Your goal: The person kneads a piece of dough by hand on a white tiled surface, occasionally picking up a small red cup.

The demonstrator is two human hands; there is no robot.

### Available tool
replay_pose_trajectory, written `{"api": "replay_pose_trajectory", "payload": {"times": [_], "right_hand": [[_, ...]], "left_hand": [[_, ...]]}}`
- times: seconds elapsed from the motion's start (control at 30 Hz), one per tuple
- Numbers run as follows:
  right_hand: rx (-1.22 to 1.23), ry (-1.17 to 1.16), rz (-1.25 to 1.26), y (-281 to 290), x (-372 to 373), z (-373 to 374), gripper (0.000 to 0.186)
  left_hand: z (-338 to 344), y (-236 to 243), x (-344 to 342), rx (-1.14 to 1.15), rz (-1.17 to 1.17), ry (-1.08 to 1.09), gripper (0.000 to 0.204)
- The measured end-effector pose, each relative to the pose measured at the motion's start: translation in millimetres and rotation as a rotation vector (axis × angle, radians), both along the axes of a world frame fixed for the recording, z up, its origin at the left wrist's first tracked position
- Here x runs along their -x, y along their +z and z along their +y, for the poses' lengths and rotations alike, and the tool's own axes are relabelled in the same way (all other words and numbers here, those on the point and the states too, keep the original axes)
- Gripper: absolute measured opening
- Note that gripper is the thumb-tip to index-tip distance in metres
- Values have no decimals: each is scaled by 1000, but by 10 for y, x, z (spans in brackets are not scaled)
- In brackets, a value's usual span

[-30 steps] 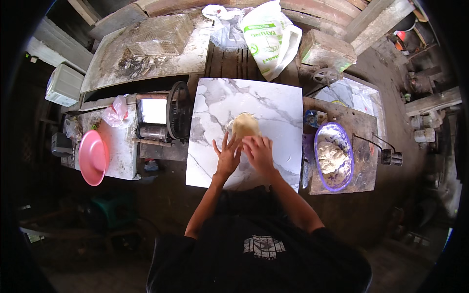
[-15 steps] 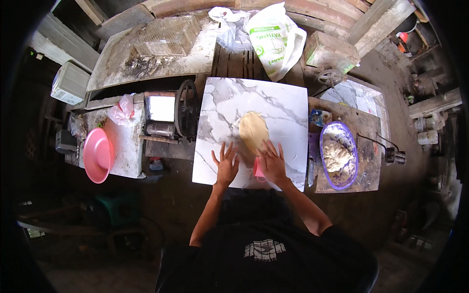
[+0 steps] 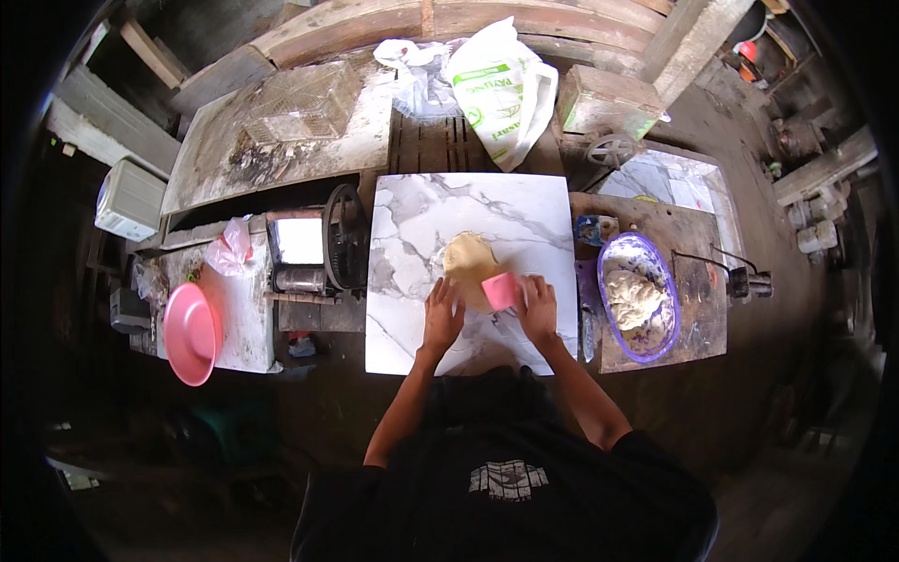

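A flat oval of pale dough [image 3: 471, 255] lies on the marble-patterned board [image 3: 412, 208] in front of me. Over its near right part is a small pink cup [image 3: 502, 290], tilted, with my right hand [image 3: 536, 307] closed around its right side. My left hand [image 3: 442, 314] rests at the dough's near left edge, fingers stretched out and holding nothing. Part of the dough's near end is covered by the hand and the cup.
On the right stands a purple basin [image 3: 676, 328] with a lump of dough [image 3: 634, 298] in it. A pink basin [image 3: 192, 334] sits at the left beside a hand-cranked roller machine [image 3: 343, 245]. A white sack [image 3: 501, 98] leans behind the board.
My right hand has left the dough and taken hold of the pink cup, which has moved from the near edge up over the dough. My left hand has shifted slightly toward the dough.
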State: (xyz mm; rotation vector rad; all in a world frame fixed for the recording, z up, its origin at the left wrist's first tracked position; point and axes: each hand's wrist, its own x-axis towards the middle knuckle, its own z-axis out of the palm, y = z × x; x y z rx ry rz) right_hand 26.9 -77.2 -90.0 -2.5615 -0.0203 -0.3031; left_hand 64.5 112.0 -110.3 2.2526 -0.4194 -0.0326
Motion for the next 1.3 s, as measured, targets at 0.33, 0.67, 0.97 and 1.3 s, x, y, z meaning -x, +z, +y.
{"api": "replay_pose_trajectory", "payload": {"times": [0.33, 0.67, 0.97, 1.3], "right_hand": [[-218, 175, 274, 173, -68, 200, 32], [93, -196, -243, -19, -397, -182, 14], [206, -183, -219, 220, -246, 229, 38], [163, 334, -143, -130, -786, 532, 20]], "left_hand": [[-102, -6, -366, -53, 49, 25, 48], [-119, 59, -381, -92, -29, 140, 42], [-190, 30, -415, 52, -79, 273, 32], [-83, 50, -412, 108, -4, 223, 20]]}}
